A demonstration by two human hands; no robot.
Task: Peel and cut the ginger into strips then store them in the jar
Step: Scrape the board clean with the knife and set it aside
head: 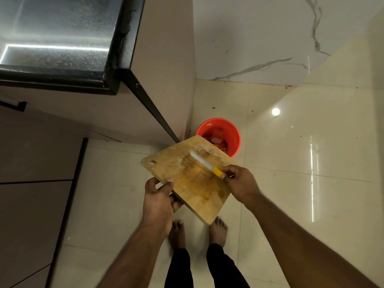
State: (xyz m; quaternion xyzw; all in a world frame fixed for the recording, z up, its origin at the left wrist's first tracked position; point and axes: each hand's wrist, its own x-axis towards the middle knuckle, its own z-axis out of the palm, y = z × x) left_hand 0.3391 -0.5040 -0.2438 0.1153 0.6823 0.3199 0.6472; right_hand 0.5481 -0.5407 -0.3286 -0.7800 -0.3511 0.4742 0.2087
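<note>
Looks like cleanup: the left hand (159,201) grips the cutting board (187,177) by its near edge, tilted over the red bucket (220,134), while the right hand (241,182) holds the knife (205,164), scraping peel scraps toward the bucket. No ginger or jar visible. Counter corner (116,77) sits up-left of the bucket; plenty of floor (291,194) around.

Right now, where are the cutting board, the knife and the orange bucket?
cutting board (193,183), head view, middle of its top face.
knife (200,161), head view, white blade.
orange bucket (233,134), head view, inner right wall.
</note>
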